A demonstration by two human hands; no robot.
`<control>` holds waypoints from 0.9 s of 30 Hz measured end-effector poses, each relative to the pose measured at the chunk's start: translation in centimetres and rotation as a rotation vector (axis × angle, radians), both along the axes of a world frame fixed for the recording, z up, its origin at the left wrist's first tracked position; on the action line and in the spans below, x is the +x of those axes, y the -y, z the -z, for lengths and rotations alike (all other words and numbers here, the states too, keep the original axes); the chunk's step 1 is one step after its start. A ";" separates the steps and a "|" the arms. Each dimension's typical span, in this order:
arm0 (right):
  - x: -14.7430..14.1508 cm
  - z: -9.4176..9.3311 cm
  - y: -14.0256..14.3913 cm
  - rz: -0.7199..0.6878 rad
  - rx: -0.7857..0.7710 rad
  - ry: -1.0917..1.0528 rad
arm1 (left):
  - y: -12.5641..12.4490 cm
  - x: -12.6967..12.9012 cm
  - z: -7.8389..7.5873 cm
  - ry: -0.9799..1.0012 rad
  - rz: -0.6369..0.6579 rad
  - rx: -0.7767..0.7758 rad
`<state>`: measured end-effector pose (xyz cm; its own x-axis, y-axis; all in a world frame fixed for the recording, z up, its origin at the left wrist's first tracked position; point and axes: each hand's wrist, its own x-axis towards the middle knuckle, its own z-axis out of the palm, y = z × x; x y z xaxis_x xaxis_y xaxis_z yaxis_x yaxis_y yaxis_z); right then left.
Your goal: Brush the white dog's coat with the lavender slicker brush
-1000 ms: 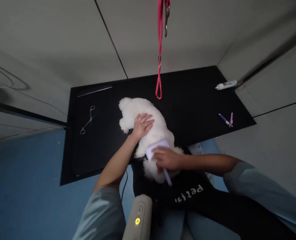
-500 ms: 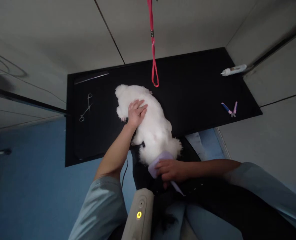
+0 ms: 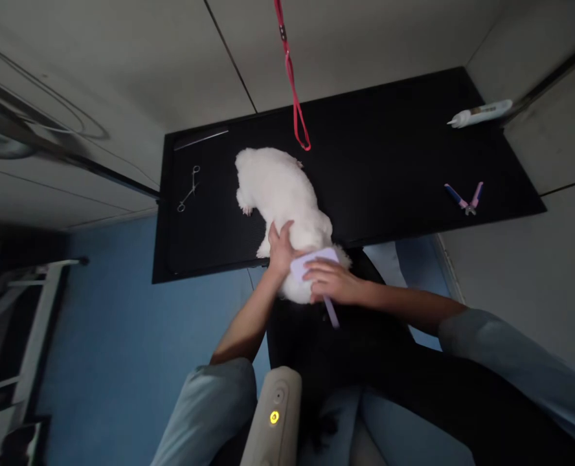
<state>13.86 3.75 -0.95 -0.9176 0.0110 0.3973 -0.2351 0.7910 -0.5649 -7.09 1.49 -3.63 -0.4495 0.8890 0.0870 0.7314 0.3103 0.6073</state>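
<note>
The white dog (image 3: 280, 184) was borne by the black table (image 3: 394, 168), left of its middle, placed slantwise, with its far end short of the table's far edge and its near end, seemingly the head, reaching over the near edge. Whether it stood or lay could not be told from above. Its coat was judged thick, soft and springy, its body yielding, easily steadied with a palm yet apt to shift; hold would best be taken gently at the shoulder or neck, never by a leg. The purple brush (image 3: 302, 264) was judged light and stiff, best gripped by its handle or back.

The dog's near end was partly covered by the brush; any contact of its underside with the fur was hidden. The brush was grasped by the right hand (image 3: 333, 281), with fingers curled over its back, above the near end. Just left of the brush, the dog was touched by the left hand (image 3: 281, 249), whose fingers were spread on the fur and not clenched.

Farther out, scissors (image 3: 191, 192) were laid beside the left edge, a comb (image 3: 201, 140) by the far left corner. A red loop (image 3: 292, 77) was hung near the far edge. Clippers (image 3: 469, 208) were laid toward the near right corner, and a white bottle (image 3: 482, 114) was seen at the right edge.
</note>
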 end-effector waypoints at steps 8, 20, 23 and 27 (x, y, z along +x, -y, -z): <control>0.5 0.1 1.3 -0.300 -0.094 0.002 | -1.6 -0.9 1.5 -0.077 -0.173 0.107; 0.0 0.3 0.5 -0.101 -0.083 -0.035 | -1.1 -1.5 0.2 -0.020 -0.188 0.005; 0.1 0.3 -0.2 -0.026 -0.122 0.008 | -1.4 -1.8 -0.4 -0.034 -0.181 -0.021; 3.5 0.5 1.8 -0.238 -0.409 0.067 | -0.8 -2.0 -1.1 -0.029 -0.212 -0.011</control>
